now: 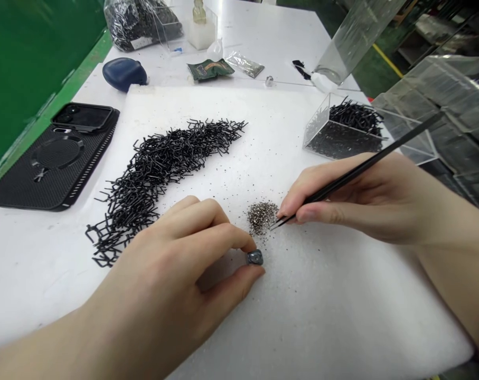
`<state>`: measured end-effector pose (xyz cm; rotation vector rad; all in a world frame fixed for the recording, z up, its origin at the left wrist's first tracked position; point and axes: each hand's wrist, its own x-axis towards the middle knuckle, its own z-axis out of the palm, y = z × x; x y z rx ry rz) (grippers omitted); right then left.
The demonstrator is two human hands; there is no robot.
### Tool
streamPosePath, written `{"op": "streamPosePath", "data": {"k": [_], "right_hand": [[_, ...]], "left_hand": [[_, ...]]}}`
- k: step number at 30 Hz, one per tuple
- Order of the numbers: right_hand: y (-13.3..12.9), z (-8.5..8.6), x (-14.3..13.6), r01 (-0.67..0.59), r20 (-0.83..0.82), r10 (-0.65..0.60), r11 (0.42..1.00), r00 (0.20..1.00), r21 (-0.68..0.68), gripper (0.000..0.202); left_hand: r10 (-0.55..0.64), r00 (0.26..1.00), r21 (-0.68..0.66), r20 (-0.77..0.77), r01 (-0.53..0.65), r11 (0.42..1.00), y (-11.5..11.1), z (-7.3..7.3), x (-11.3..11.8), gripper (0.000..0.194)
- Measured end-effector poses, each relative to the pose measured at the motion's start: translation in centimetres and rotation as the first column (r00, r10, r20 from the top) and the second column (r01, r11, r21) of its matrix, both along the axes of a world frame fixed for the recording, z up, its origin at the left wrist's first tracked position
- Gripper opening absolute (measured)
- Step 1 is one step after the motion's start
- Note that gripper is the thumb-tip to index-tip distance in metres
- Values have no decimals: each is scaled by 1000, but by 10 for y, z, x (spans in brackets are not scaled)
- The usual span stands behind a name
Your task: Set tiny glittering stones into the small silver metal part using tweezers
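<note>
Between the thumb and index finger of my left hand (184, 253) is a small dark block (255, 257), just above the white pad (322, 316). My right hand (354, 200) grips black tweezers (358, 170) like a pen. Their thin tips point down-left at the right edge of a small pile of shiny metal bits (262, 217). Beyond my left hand a long curved heap of bent black pieces (163, 163) lies on the pad. Whether the tweezer tips pinch a bit is too small to tell.
At the left lies a black phone case (53, 158), with a blue rounded object (124, 74) behind it. Clear box (344, 129) with black pieces stands at the back right. Green packet (210, 69), small bag (245, 64) and clear cylinder (354, 39) are farther back.
</note>
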<state>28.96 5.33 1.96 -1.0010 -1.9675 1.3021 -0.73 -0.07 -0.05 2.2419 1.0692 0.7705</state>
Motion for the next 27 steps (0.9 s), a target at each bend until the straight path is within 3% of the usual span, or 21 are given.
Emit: {"op": "streamPosePath", "data": {"k": [16, 27], "right_hand": [[1, 0, 4, 6, -15, -7, 997, 1000, -74, 8], [1, -1, 3, -18, -12, 17, 999, 1000, -49, 10]], "left_hand": [[9, 1000, -7, -2, -9, 1000, 0, 0, 1, 15], [0, 1000, -3, -17, -1, 1000, 2, 0, 1, 16]]}}
